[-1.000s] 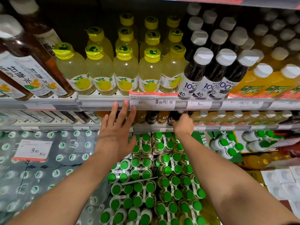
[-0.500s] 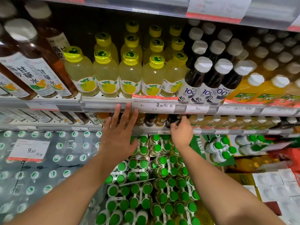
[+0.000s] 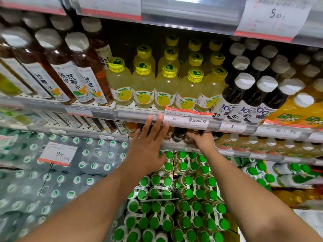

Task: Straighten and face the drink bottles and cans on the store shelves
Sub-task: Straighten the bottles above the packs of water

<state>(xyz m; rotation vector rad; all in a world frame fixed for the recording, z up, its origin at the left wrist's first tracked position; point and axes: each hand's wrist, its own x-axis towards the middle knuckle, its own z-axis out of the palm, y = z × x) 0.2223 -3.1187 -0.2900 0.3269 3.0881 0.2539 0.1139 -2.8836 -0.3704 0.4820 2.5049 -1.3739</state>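
Left hand [image 3: 148, 147]: fingers spread, still braced on the shelf rail [image 3: 132, 114]. Right hand [image 3: 202, 141]: has pushed deeper under it among dark bottles [image 3: 180, 135]; its grip is hidden. Lower-row facing likely under way.

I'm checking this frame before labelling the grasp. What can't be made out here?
- Head view: the right hand's fingertips reach under the shelf edge, so what they hold, if anything, is hidden.
- The dark bottles on that lower shelf are mostly covered by the edge and both hands; labels unreadable.
- The left hand has straight fingers; contact with the edge is unclear.
- The small print on the sale tag is blurred.
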